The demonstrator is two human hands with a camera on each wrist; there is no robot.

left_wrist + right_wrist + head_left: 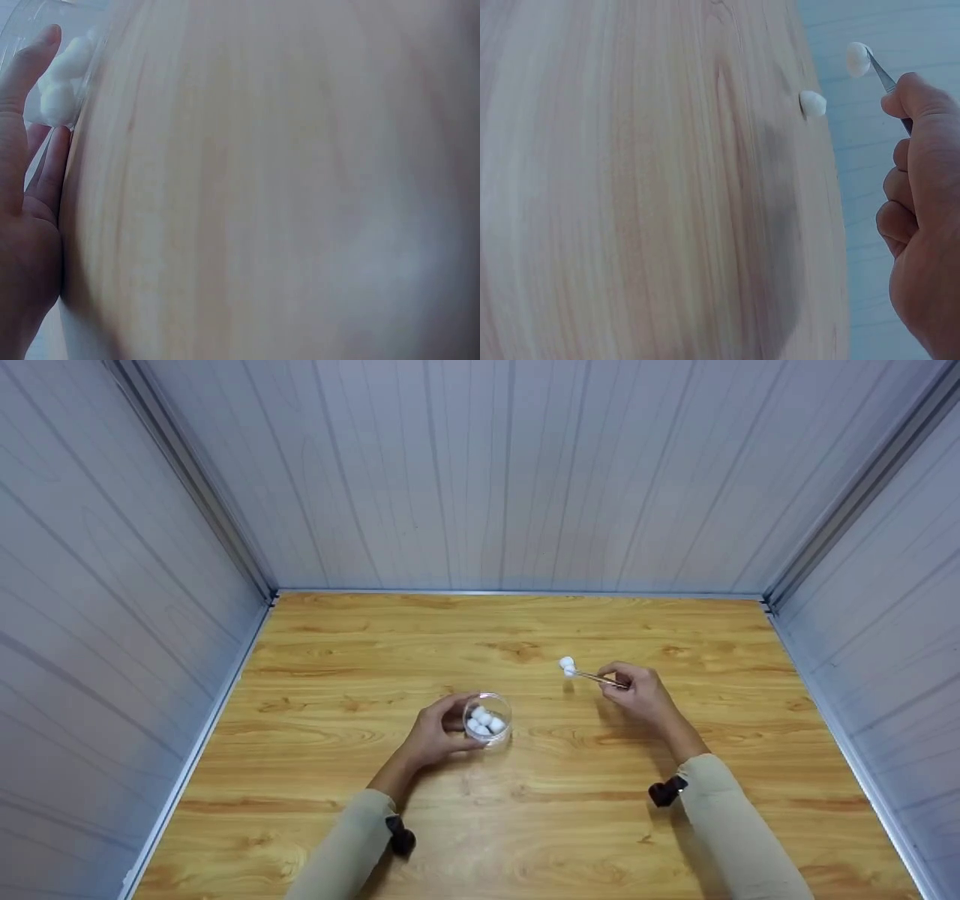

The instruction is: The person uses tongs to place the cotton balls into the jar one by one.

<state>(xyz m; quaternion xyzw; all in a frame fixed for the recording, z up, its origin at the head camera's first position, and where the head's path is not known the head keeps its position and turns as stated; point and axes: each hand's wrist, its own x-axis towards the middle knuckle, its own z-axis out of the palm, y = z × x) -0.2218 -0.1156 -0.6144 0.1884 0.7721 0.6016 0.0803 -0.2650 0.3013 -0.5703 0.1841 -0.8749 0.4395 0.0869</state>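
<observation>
My left hand [437, 735] holds a small clear cup [504, 709] from its left side, thumb near me and fingers on the far side. Several white cotton balls [486, 720] lie inside it; the left wrist view shows the balls [58, 103] through the clear wall. My right hand [642, 692] pinches a pair of metal tweezers [600, 679] pointing left. At their tips is one cotton ball [859, 59], raised over the table. Another cotton ball [813, 104] rests on the tabletop, and the two overlap in the head view.
The wood-grain table [360, 660] is enclosed by pale panels at the back [480, 480], left and right, with metal strips along the edges. Black wrist cameras sit at both cuffs of the beige sleeves [731, 817].
</observation>
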